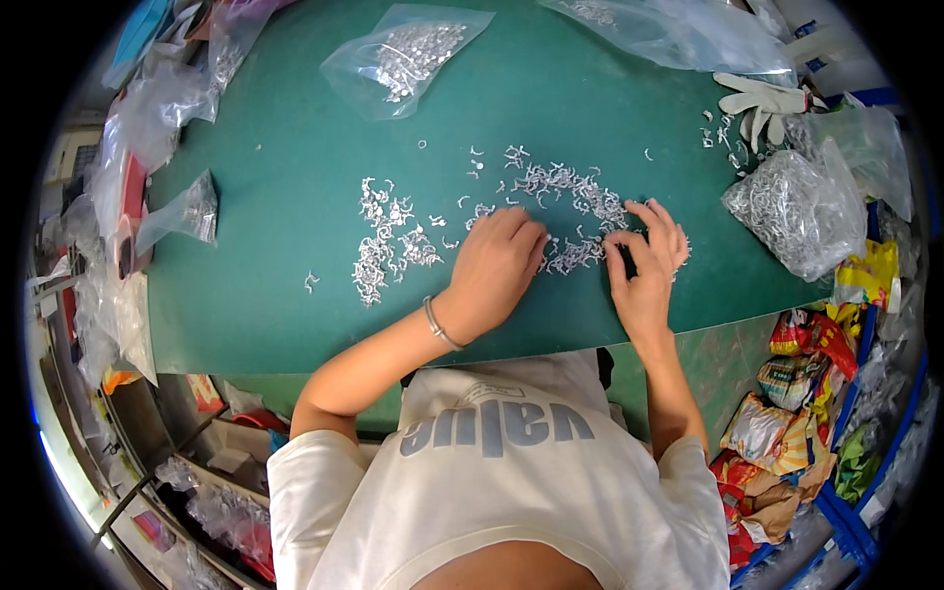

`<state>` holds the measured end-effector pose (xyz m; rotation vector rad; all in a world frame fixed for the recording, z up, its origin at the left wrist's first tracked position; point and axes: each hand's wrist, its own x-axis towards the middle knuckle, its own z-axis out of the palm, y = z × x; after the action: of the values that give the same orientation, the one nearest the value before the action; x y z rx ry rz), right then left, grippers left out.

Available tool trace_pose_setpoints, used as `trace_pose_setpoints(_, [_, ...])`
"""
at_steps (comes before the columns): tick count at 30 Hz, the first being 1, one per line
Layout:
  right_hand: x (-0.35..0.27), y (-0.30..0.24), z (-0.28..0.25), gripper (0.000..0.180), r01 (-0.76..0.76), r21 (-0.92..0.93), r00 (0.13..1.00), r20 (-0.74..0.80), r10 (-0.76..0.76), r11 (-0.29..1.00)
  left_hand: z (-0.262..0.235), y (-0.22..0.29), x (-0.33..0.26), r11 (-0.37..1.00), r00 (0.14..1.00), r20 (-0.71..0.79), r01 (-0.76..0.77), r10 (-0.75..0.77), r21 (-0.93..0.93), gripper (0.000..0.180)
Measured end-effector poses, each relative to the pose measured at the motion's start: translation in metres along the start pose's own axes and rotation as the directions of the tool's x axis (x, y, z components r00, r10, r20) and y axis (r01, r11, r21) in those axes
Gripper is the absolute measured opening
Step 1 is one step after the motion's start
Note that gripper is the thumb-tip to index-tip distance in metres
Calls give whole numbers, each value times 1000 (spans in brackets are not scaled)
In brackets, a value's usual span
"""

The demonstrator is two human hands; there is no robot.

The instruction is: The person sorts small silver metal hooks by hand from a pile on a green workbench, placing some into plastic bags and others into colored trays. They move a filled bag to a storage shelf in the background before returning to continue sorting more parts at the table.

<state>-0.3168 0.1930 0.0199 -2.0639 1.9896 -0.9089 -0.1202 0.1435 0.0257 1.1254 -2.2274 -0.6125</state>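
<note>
Evidently, three clear plastic bags hold small silver parts: the far bag (pixel 421 57), the small left bag (pixel 202 211) and the bulging right bag (pixel 798 211). Palm down, the left hand (pixel 497 258) has its fingers curled together; the right hand (pixel 649 258) bends thumb and forefinger close, other fingers extended. Whether either pinches anything cannot be told. Curved silver pieces (pixel 570 258) lie between them on the green tabletop (pixel 270 157), long axes pointing in mixed directions.
</note>
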Motion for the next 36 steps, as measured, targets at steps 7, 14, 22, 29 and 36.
trace_pose_setpoints(7, [0, -2, 5, 8, 47, -27, 999, 23, -46, 999, -17, 3, -42, 999, 999, 4, 36, -36, 38, 16])
trace_pose_setpoints(14, [-1, -20, 3, 2, 53, 119, 996, 69, -61, 992, -22, 1, -69, 996, 995, 35, 91, -92, 13, 18])
trace_pose_setpoints(22, [-14, -60, 23, 9, 157, 244, 944, 249, -218, 957, -30, 6, -79, 984, 989, 35, 147, -144, -105, 24])
trace_pose_setpoints(29, [20, -59, 37, 35, 235, 178, 944, 194, -268, 956, -29, -5, -77, 992, 990, -107, 77, -87, -95, 29])
trace_pose_setpoints(36, [25, -58, 40, 34, 331, 27, 895, 308, -323, 943, -49, -44, -49, 952, 961, -208, 226, -183, 204, 23])
